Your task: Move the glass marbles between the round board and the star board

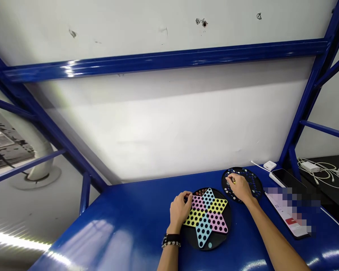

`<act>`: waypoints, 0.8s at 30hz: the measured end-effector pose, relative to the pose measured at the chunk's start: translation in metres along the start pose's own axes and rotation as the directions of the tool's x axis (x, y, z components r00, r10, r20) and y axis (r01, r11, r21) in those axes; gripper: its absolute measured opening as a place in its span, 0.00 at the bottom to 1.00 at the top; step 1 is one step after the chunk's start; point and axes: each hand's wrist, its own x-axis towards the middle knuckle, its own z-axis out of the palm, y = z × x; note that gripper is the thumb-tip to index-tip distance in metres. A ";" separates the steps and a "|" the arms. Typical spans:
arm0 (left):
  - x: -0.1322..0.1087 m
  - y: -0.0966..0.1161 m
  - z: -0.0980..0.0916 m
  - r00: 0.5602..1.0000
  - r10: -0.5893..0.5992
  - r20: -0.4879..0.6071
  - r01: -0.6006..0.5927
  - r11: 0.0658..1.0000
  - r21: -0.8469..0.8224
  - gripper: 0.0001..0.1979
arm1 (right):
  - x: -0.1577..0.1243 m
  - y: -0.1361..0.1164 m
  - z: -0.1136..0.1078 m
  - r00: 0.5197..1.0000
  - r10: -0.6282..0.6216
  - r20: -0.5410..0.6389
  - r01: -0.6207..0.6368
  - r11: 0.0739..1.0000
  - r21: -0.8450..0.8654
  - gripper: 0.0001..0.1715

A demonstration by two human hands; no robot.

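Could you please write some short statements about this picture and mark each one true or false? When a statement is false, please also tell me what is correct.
1. The left hand touches the star-shaped board. True.
2. The right hand is on the star-shaped board. False: it is on a smaller round dark board.
3. The left hand has a black band and a bead bracelet at its wrist. True.
4. The table is green. False: it is blue.
5. A phone lies to the left of both boards. False: it lies to their right.
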 end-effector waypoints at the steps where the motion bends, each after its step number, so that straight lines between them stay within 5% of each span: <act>1: 0.000 0.000 0.000 1.000 0.001 -0.002 -0.001 1.000 0.000 0.20 | -0.001 0.004 0.000 1.000 0.021 0.014 -0.020 0.999 -0.050 0.14; 5: 0.000 0.000 0.000 1.000 -0.006 0.001 0.006 1.000 0.003 0.19 | -0.006 0.011 0.008 0.994 0.045 0.098 -0.020 0.970 -0.242 0.08; 8: 0.000 0.000 -0.001 1.000 -0.002 0.007 0.002 1.000 0.003 0.20 | -0.007 0.008 0.011 0.999 0.008 0.053 0.008 0.958 -0.288 0.08; 12: 0.000 0.001 0.000 1.000 0.004 -0.001 -0.004 1.000 0.008 0.20 | -0.010 -0.008 0.012 0.999 -0.041 -0.012 0.038 0.980 -0.193 0.11; 19: 0.001 -0.001 0.001 1.000 0.003 -0.006 -0.003 1.000 0.003 0.20 | -0.030 -0.047 0.030 0.945 -0.247 0.215 0.247 0.969 0.028 0.17; 24: -0.001 0.003 -0.001 0.996 0.081 -0.042 -0.084 0.994 -0.066 0.17 | -0.034 -0.050 0.036 0.937 -0.243 0.251 0.254 0.967 -0.012 0.15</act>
